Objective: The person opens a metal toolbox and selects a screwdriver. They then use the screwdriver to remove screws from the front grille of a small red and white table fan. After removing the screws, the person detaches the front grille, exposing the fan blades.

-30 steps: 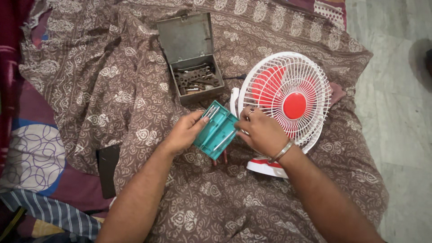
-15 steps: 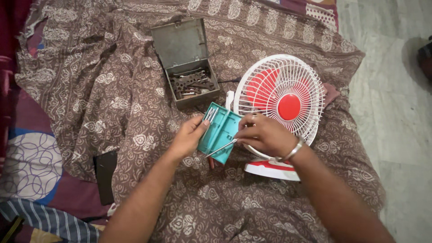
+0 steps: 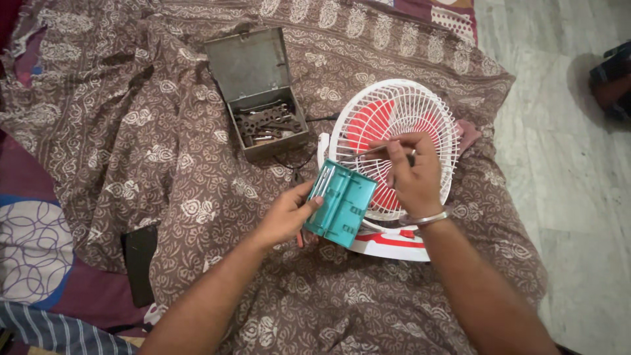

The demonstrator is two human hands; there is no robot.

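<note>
- Head view, hands: the left hand [image 3: 286, 217] grips a teal plastic tool case [image 3: 340, 203] by its left edge, thumb on top and fingers curled underneath, with the case lying open and tilted toward the fan.
- Thin metal bits [image 3: 323, 182] sit in a row along the case's far-left end; the other slots look bare, though I cannot tell whether they are truly vacant.
- The right hand [image 3: 413, 172] is closed in a pinch on a slim metal screwdriver bit [image 3: 372, 150], its tip pointing left, held over the fan's front grille; a metal bangle circles the wrist.
- Head view, fan: a small table fan [image 3: 394, 125], with white wire grille, red blades and red hub, lies tilted back on the patterned brown bedsheet [image 3: 164, 151], its white and red base near the person.
- The grille looks fully in place and no screws or loose parts show beside it, so I judge the work on the fan as barely begun: a bit is out of the case, nothing is opened.
- Head view, surroundings: a grey metal toolbox [image 3: 256, 92], lid up, stands to the far left of the fan, with dark spanners and other tools inside.
- A dark flat phone-like slab [image 3: 139, 263] lies on the sheet at near left, well apart from the hands.
- Pale stone floor [image 3: 565, 164] runs along the right.
</note>
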